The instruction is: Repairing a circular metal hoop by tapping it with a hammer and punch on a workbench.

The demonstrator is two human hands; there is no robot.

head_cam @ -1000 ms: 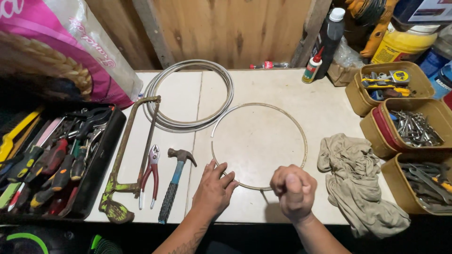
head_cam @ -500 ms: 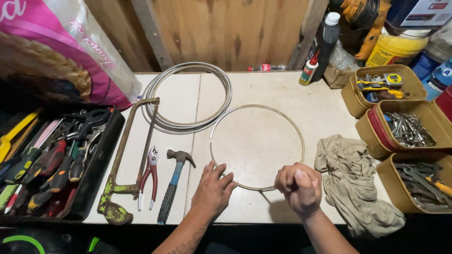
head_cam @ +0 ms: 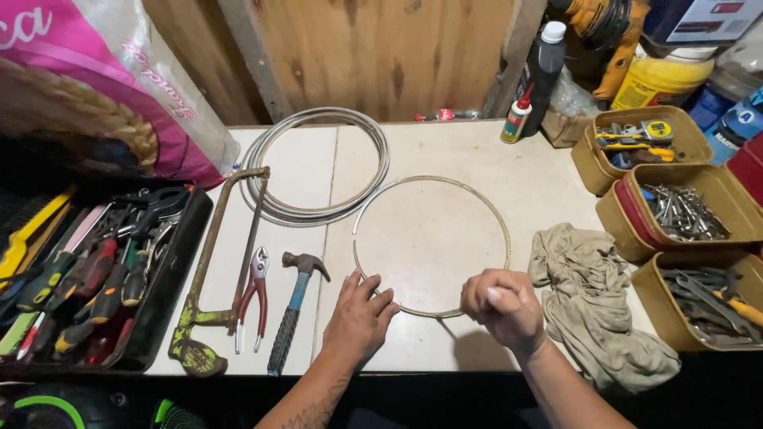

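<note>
Head view shows a thin grey metal wire ring (head_cam: pixel 431 246) lying flat on the pale worktop (head_cam: pixel 445 151). Left hand (head_cam: pixel 359 319) lies flat, fingers spread, pressing on the ring's near-left edge. Right hand (head_cam: pixel 502 306) is closed in a fist at the ring's near-right edge; whether it pinches the wire I cannot tell. Just left of the left hand lie a blue-handled claw hammer (head_cam: pixel 294 310) and red-handled pliers (head_cam: pixel 254 298). A crumpled beige cloth (head_cam: pixel 596 302) lies right of the fist.
</note>
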